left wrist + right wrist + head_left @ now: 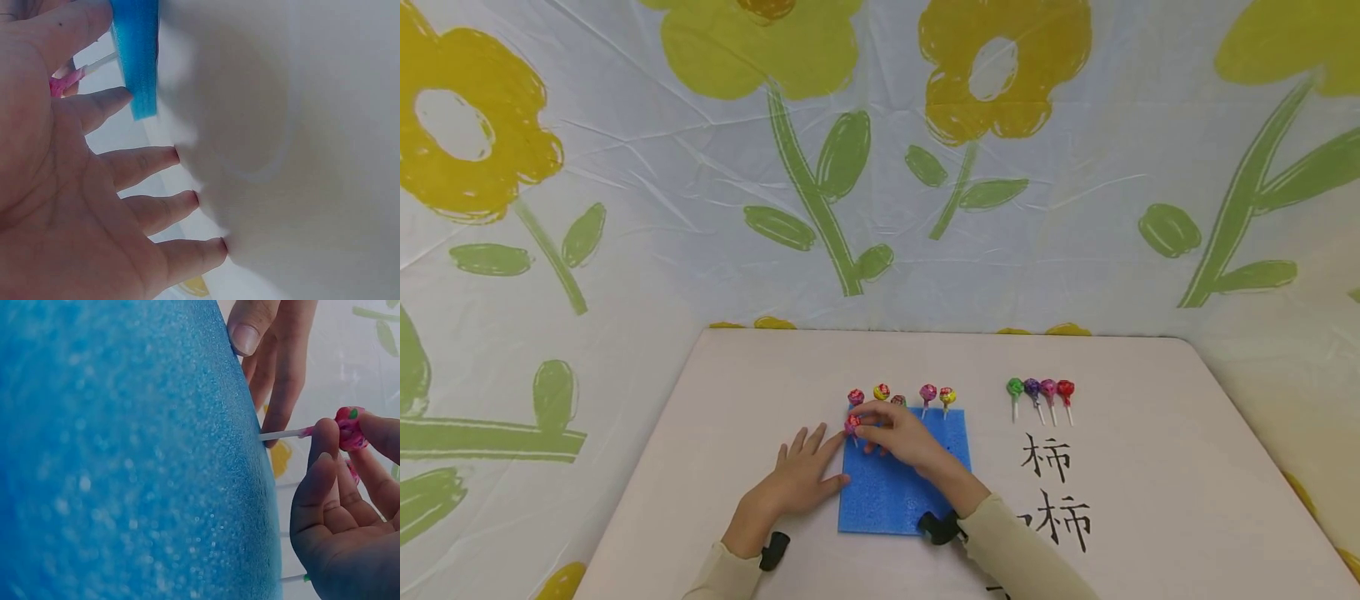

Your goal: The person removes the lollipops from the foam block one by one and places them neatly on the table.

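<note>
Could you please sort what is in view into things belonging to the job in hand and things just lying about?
In the job: pink lollipop pinched by the right hand; blue foam pad, steadied by the left hand; lollipops standing in the pad.

Lying about: four lollipops on the table; flowered cloth.

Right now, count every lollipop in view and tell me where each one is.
10. Five stand along the far edge of the blue foam pad, one pink lollipop is pinched in the right hand, and four lie on the table to the right. The hands may hide more.
</note>
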Demonstrator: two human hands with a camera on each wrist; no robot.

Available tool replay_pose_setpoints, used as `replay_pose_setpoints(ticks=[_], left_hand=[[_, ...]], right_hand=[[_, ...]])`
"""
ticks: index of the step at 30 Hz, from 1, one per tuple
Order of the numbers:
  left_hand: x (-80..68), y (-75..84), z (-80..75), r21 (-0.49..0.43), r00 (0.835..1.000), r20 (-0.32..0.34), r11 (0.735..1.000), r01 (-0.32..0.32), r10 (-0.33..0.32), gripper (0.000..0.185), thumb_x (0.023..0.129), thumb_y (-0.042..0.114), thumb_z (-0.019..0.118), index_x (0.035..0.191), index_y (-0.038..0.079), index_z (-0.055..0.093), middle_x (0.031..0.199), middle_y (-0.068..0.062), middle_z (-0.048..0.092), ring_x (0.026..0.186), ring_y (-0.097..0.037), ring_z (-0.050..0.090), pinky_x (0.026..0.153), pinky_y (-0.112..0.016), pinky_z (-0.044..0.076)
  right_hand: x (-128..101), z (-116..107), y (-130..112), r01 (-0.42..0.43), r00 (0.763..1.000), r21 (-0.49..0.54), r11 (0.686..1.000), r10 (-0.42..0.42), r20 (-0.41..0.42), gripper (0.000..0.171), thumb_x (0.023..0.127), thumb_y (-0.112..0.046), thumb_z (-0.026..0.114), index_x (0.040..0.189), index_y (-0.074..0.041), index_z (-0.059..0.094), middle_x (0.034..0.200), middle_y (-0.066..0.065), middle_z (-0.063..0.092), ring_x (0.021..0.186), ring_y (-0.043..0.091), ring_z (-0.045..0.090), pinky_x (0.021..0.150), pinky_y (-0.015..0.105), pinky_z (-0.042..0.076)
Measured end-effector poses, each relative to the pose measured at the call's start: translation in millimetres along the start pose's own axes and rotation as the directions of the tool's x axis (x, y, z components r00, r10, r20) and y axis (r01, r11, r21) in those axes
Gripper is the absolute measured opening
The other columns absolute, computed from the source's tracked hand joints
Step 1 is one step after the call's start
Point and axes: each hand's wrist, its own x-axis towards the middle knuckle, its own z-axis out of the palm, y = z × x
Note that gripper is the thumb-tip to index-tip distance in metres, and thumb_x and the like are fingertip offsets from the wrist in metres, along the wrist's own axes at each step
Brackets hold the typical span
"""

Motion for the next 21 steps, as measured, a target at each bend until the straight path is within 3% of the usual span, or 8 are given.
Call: replay_pose_setpoints(ticks=[11,16,21], left_hand=[[-0.3,-0.5,0.9,-0.010,1.000,-0.005,1.000,-0.008,0.008,0.068,0.098,0.043,0.062,0.155,0.014,0.037,0.158,-0.027,0.027,0.143,-0.056,0.017,0.104,-0.078,0.015],[0.8,-1.0,1.6,-0.005,1.000,-0.003,1.000,0.003,-0.003,0.068,0.098,0.043,0.062,0.156,0.016,0.036,0.158,-0.026,0.026,0.143,-0.055,0.016,0.104,-0.078,0.014],[2.2,-2.1,3.3,0.001,1.000,-0.004,1.000,0.018,-0.018,0.068,0.098,0.043,0.062,0.156,0.017,0.036,0.159,-0.025,0.026,0.144,-0.054,0.016,0.105,-0.077,0.015]], right_hand=[[-9.1,-9.4,-8.3,0.056,0.998,0.019,0.998,-0.055,-0.026,0.039,0.099,-0.021,0.066,0.134,-0.005,0.062,0.108,0.020,0.069,0.085,0.040,0.067,0.069,0.040,0.054],[-18.2,-23.7,-13.0,0.091,0.994,0.044,0.995,-0.087,-0.073,0.038,0.099,-0.019,0.065,0.134,-0.005,0.061,0.110,0.015,0.069,0.087,0.047,0.066,0.069,0.042,0.055],[-30.8,-44.0,-15.5,0.104,0.989,0.041,0.994,-0.099,-0.113,0.040,0.100,-0.021,0.064,0.136,-0.003,0.059,0.113,0.019,0.067,0.089,0.043,0.066,0.073,0.048,0.055]])
